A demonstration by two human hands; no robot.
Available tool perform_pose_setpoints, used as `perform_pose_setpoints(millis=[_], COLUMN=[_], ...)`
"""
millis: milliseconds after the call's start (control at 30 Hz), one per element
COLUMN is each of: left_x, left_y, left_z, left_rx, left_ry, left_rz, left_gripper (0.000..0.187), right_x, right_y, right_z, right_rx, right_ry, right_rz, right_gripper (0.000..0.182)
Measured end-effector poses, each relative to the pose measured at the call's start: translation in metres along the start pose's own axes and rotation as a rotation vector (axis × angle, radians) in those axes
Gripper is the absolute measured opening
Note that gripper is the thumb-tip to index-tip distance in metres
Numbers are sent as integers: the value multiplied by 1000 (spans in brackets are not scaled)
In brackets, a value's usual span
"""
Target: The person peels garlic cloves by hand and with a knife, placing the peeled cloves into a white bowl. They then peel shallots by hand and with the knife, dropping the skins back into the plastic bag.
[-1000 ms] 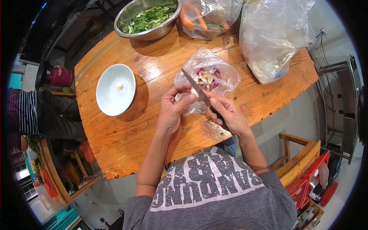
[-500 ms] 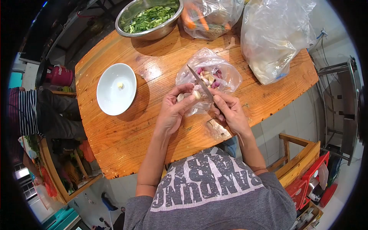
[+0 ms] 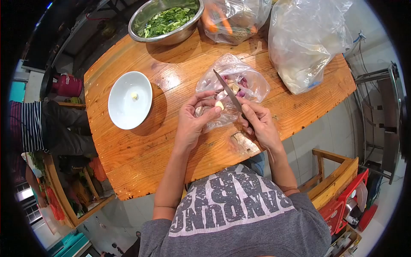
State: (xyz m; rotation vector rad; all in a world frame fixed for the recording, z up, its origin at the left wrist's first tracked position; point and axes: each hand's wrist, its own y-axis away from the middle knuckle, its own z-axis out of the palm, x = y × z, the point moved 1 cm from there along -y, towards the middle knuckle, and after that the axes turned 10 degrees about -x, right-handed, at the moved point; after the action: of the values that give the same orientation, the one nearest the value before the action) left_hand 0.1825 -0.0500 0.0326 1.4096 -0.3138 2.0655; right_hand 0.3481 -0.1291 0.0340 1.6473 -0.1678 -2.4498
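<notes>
Over a wooden table [image 3: 141, 150], the left hand [image 3: 192, 122] pinches a small garlic clove [image 3: 219, 104] at its fingertips; light, firm, likely slippery, best gripped by its sides. The right hand [image 3: 259, 124] is closed around a knife [image 3: 229, 95]. Beyond lie a clear bag of cloves [image 3: 250, 83] and a white bowl [image 3: 124, 111].

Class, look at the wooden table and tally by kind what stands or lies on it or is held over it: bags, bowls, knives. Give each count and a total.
Clear plastic bags: 3, the garlic bag, the carrot bag, the large bag
Bowls: 2, the white bowl, the steel bowl
Knives: 1, the knife in the right hand
Total: 6
</notes>
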Motion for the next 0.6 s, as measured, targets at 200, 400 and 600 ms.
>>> perform_pose_setpoints(millis=[200,400,600], left_x=[-4,-7,-7], left_y=[0,2,0], left_z=[-7,-2,-3], left_rx=[-9,-21,-49], left_ry=[88,-125,-138], left_rz=[-60,39,29], left_gripper=[28,15,15], right_x=[-2,-5,6], right_y=[0,2,1], right_z=[-2,0,-5], right_rx=[-69,-235,-144], right_ry=[-15,-34,-125], right_rz=[-2,30,42], right_gripper=[38,41,36])
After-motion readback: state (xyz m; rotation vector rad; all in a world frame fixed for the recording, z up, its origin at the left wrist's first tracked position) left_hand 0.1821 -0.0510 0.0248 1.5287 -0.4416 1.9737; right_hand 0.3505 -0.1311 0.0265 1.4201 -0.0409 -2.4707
